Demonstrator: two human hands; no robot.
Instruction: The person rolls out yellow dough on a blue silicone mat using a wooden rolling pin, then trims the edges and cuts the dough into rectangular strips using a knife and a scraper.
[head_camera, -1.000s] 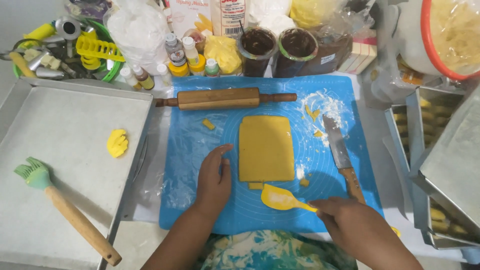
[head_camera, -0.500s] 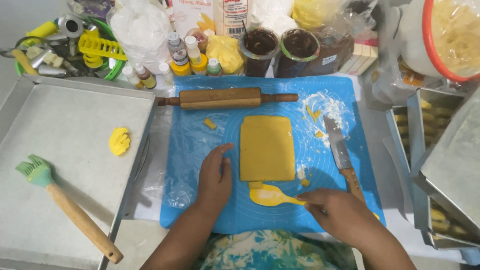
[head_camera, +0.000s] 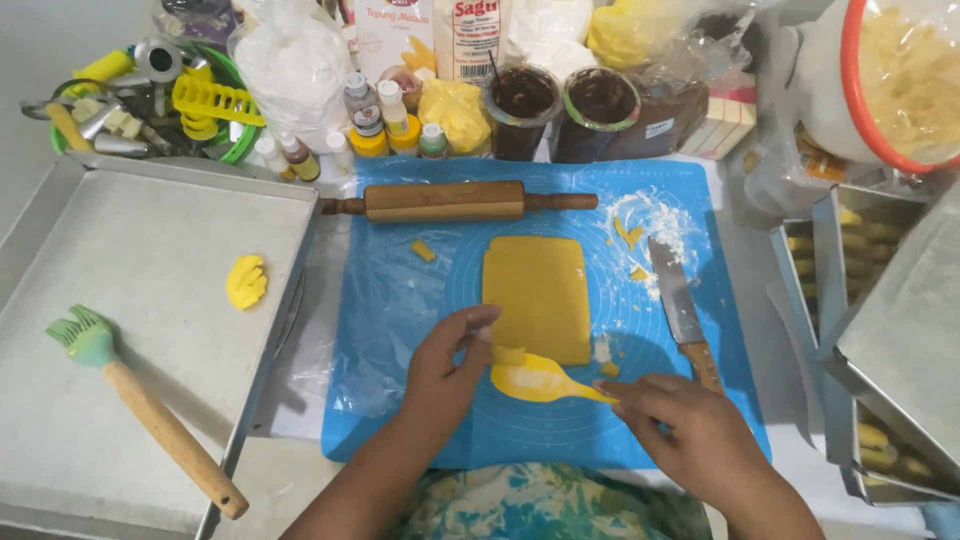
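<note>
Blue silicone mat (head_camera: 400, 300) on the worktop, the person seated at its near edge. A yellow dough slab (head_camera: 537, 295) lies near the mat's middle, a flat rectangle, its long axis running away from the person, short edges facing near and far. The right hand (head_camera: 690, 435) pinches the handle of a yellow spatula (head_camera: 545, 382) between thumb and fingertips; the spatula lies almost flat, its long axis running left to right with a slight tilt, its handle toward the right hand and its broad blade pointing left, at the slab's near left corner. The blade appears to sit under a small cut piece of dough there, though the overlap is hard to read. The left hand (head_camera: 445, 375) rests on the mat just left of the blade, fingers loosely curled, fingertips touching the slab's near left edge, holding nothing. A knife (head_camera: 683, 310) with a wooden handle lies right of the slab, blade pointing away. A wooden rolling pin (head_camera: 448, 201) lies crosswise beyond the slab. To the left, a metal tray (head_camera: 60, 250) holds a small yellow dough shape (head_camera: 246, 281) and a green pastry brush (head_camera: 140, 405).
</note>
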